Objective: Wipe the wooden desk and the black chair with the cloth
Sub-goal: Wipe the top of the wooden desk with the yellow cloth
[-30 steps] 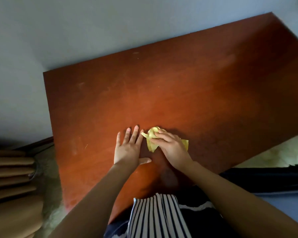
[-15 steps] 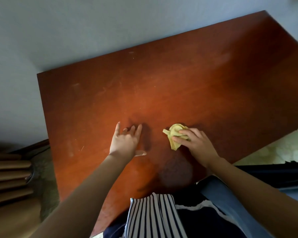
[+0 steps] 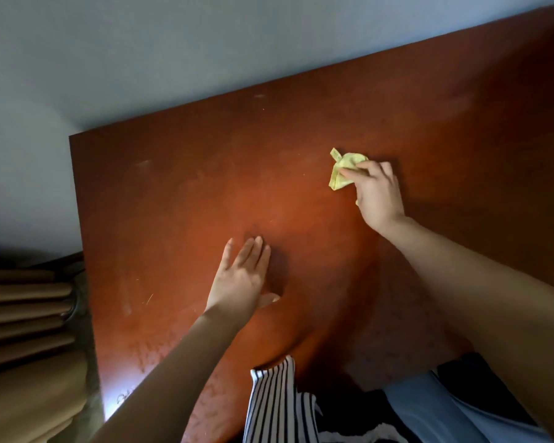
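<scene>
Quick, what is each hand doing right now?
Left hand: open, fingers straight, holding nothing.
Right hand: grips the crumpled yellow cloth against the reddish-brown wooden desk.

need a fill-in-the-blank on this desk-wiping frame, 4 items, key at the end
1. The right hand grips a crumpled ____ cloth.
2. The left hand holds ____, its fingers straight.
3. On the wooden desk, the cloth lies to the ____ of the left hand.
4. The garment at the bottom edge of the view bears black-and-white ____.

Missing words: yellow; nothing; right; stripes.
</scene>
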